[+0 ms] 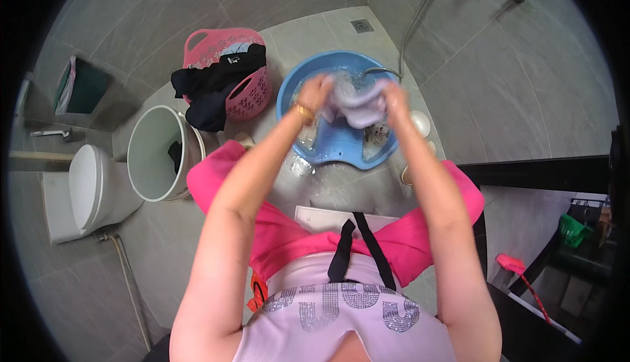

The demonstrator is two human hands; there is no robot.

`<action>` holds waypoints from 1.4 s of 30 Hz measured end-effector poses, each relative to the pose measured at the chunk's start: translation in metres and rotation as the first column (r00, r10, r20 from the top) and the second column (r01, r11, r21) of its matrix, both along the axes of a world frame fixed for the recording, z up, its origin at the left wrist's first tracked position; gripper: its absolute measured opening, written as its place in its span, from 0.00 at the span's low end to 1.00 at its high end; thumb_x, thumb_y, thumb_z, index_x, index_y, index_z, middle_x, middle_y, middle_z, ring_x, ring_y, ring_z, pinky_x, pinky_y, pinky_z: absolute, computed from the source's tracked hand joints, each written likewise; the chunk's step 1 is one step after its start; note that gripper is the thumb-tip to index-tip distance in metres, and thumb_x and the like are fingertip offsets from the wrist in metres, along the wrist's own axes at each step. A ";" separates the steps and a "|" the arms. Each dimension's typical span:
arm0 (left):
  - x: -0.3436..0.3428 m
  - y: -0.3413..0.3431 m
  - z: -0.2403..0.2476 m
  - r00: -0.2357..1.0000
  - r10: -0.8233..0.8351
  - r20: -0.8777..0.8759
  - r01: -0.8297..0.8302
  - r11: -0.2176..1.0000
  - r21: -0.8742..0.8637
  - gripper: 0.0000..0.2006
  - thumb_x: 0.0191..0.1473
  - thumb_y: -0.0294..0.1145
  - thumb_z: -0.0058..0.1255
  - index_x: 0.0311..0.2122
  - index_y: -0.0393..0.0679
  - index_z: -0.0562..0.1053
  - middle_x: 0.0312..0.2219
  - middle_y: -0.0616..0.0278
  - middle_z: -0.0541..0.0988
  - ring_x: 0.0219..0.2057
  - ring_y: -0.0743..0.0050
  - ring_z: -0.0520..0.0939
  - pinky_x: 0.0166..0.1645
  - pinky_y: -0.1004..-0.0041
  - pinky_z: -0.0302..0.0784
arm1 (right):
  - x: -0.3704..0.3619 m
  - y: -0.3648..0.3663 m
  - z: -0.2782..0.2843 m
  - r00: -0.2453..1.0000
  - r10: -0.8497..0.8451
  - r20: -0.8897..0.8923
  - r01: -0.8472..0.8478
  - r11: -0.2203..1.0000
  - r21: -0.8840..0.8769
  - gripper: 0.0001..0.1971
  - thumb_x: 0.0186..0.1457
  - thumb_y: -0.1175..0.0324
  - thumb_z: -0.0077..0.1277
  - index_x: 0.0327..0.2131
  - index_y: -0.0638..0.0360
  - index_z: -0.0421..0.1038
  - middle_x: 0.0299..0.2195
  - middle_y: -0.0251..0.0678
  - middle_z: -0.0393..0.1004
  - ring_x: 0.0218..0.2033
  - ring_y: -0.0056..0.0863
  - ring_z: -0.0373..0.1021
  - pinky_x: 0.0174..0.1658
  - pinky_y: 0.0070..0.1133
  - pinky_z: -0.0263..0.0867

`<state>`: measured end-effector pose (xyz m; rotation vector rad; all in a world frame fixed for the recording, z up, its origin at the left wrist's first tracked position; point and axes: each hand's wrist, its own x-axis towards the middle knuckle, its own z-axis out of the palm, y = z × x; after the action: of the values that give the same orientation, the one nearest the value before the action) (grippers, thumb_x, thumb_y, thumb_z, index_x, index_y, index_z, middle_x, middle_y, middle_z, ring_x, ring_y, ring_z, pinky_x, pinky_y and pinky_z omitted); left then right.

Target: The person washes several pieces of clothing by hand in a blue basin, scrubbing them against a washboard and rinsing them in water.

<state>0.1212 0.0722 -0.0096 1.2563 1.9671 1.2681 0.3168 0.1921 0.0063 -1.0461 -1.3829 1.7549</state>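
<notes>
A pale lilac wet cloth (359,105) is stretched between my two hands above a blue plastic washtub (338,144). My left hand (317,93), with a gold-coloured band at the wrist, is closed on the cloth's left end. At the other end my right hand (394,101) grips it, somewhat blurred by motion. Water lies in the tub under the cloth, and a ridged washboard slope shows at its near side. Beside that slope on the right, a dark-patterned wet item (377,133) sits partly in the water. What the cloth is exactly cannot be made out.
Left of the tub stands a pink basket (252,99) heaped with dark clothes (223,76). A pale bucket (154,155) holds a dark item, near a white toilet (88,188). A grey hose (410,34) runs into the tub. A floor drain (361,26) lies beyond it.
</notes>
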 end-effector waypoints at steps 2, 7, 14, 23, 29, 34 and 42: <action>0.007 0.034 0.076 0.983 -0.059 0.173 0.057 0.998 0.012 0.18 0.55 0.46 0.45 0.41 0.42 0.72 0.27 0.67 0.77 0.25 0.79 0.75 0.28 0.75 0.72 | -0.001 0.035 0.070 0.990 0.076 -0.120 -0.058 0.988 0.146 0.06 0.48 0.72 0.48 0.30 0.62 0.73 0.25 0.31 0.72 0.25 0.19 0.68 0.27 0.17 0.64; -0.003 0.077 0.227 0.959 -0.161 -0.234 0.280 0.674 0.684 0.14 0.55 0.38 0.43 0.43 0.42 0.71 0.28 0.68 0.75 0.24 0.79 0.75 0.27 0.78 0.71 | -0.035 0.049 0.226 0.898 0.293 -0.328 -0.142 0.899 0.414 0.11 0.51 0.75 0.46 0.38 0.65 0.71 0.35 0.36 0.74 0.34 0.23 0.70 0.40 0.18 0.66; 0.046 0.034 0.223 0.886 -0.317 0.339 0.155 0.890 0.428 0.20 0.53 0.48 0.48 0.46 0.46 0.70 0.35 0.66 0.74 0.35 0.79 0.74 0.35 0.76 0.72 | -0.013 0.000 0.212 0.809 0.433 -0.397 -0.339 0.896 0.287 0.18 0.54 0.68 0.48 0.47 0.63 0.64 0.41 0.35 0.70 0.39 0.23 0.69 0.44 0.19 0.66; 0.131 -0.044 -0.040 0.813 0.053 0.580 0.171 0.930 -0.324 0.19 0.53 0.33 0.46 0.51 0.44 0.65 0.24 0.62 0.75 0.20 0.77 0.76 0.22 0.76 0.72 | 0.065 -0.111 -0.110 0.811 0.339 0.477 -0.500 0.826 0.261 0.20 0.39 0.73 0.57 0.41 0.60 0.69 0.32 0.29 0.73 0.32 0.23 0.68 0.38 0.22 0.64; 0.068 -0.071 -0.072 0.981 -0.094 0.169 0.130 0.968 -0.213 0.24 0.49 0.27 0.49 0.54 0.46 0.63 0.38 0.54 0.76 0.38 0.67 0.78 0.42 0.73 0.74 | 0.047 -0.063 -0.054 0.962 0.169 0.215 -0.154 0.984 -0.087 0.15 0.43 0.76 0.52 0.38 0.64 0.72 0.31 0.36 0.76 0.32 0.24 0.72 0.36 0.21 0.67; 0.057 -0.061 -0.062 0.994 -0.046 0.094 0.077 0.931 -0.357 0.36 0.42 0.33 0.58 0.58 0.43 0.56 0.52 0.47 0.65 0.53 0.53 0.67 0.56 0.67 0.63 | 0.005 0.003 0.113 0.966 0.123 -0.229 -0.113 0.992 0.056 0.11 0.42 0.79 0.53 0.33 0.70 0.69 0.30 0.39 0.74 0.29 0.27 0.72 0.34 0.22 0.69; 0.055 0.065 -0.006 0.972 0.086 -0.221 -0.041 0.978 0.203 0.56 0.25 0.42 0.69 0.59 0.37 0.48 0.54 0.46 0.59 0.57 0.49 0.59 0.60 0.64 0.55 | -0.026 0.027 0.286 0.825 0.364 -0.432 -0.201 0.904 0.378 0.09 0.46 0.78 0.49 0.35 0.67 0.71 0.31 0.36 0.74 0.31 0.24 0.72 0.38 0.20 0.68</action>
<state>0.1765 0.1370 -0.0160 1.5052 2.0956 1.4348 0.2905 0.2192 0.2927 -0.1843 -1.4638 1.7604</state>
